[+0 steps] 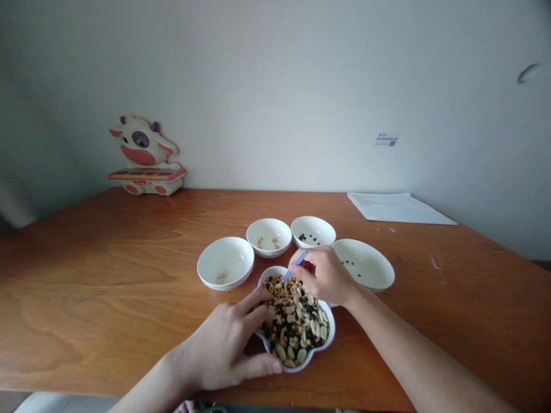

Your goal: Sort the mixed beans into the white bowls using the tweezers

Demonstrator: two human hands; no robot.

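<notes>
A white flower-shaped bowl (332, 332) with a pale purple rim is filled with mixed peanuts, yellow beans, and dark and green beans. My left hand (230, 338) grips its left side, fingertips over the rim among the beans and thumb against the near edge. Above the far part of this bowl, my right hand (325, 274) pinches a slim lavender plastic tool (297, 264) that looks like tweezers. The tool's lower end points down at the yellow beans; whether it holds one cannot be seen.
Around the far side stand a white bowl (206, 263) with peanuts, another bowl (269, 223) with yellow beans, a third bowl (321, 222) with black beans, and a right-hand bowl (376, 267) with small dark beans. A cow toy keyboard (146, 155) and papers (400, 207) sit by the wall.
</notes>
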